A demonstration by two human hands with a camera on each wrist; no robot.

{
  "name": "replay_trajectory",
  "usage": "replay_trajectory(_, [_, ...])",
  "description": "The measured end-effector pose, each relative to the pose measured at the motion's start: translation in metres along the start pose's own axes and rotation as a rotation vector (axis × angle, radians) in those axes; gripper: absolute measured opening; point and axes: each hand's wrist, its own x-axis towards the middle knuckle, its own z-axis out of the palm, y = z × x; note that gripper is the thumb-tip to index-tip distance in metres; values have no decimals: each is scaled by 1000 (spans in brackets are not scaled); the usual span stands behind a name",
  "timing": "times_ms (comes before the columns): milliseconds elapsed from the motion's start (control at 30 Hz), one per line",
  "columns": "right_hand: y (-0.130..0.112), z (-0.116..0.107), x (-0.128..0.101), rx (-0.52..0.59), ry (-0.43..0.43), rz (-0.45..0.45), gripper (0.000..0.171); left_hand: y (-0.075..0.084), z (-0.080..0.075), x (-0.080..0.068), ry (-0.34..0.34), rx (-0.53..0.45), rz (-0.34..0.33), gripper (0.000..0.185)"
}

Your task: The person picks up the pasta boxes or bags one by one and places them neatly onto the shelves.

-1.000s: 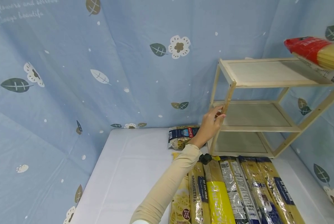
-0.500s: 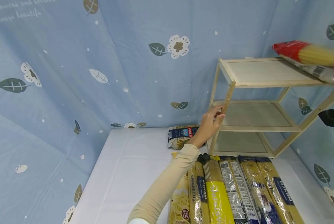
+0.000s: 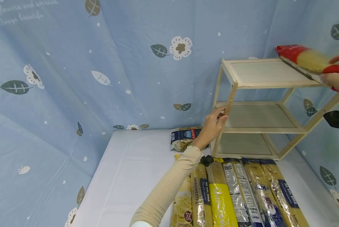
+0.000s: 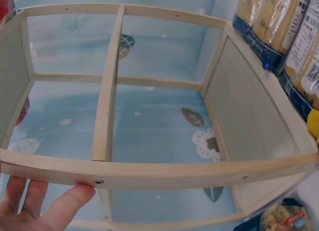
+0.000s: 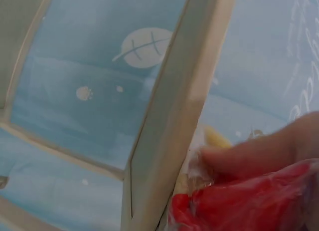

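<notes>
A light wooden three-tier shelf stands at the back right of the white table. My left hand grips its front left post at mid height; in the left wrist view the fingers curl round the post. My right hand holds a red-ended spaghetti pack over the right end of the top tier. The right wrist view shows fingertips on the red wrapper beside a shelf post.
Several long spaghetti packs lie side by side on the table in front of the shelf. A small pasta bag lies left of the shelf foot. Blue patterned cloth hangs behind and at both sides.
My right hand has brought the red-ended pack leftward and lower, down onto the top tier's right end. The left hand stays on the post.
</notes>
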Motion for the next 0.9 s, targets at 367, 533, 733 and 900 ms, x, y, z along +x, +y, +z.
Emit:
replay_trajectory(367, [6,7,-21,-67,-38,-204,68,0,-1,-1,-5,0,-9,41])
replay_trajectory(533, [-8,1,-45,-76,31,-238,66,0,-1,0,2,23,10,39])
replay_trajectory(733, [-9,5,-57,46,141,-213,60,0,-1,1,-3,19,7,39])
replay_trajectory(900, [-9,4,-71,55,190,-221,57,-1,-1,1,6,8,15,38])
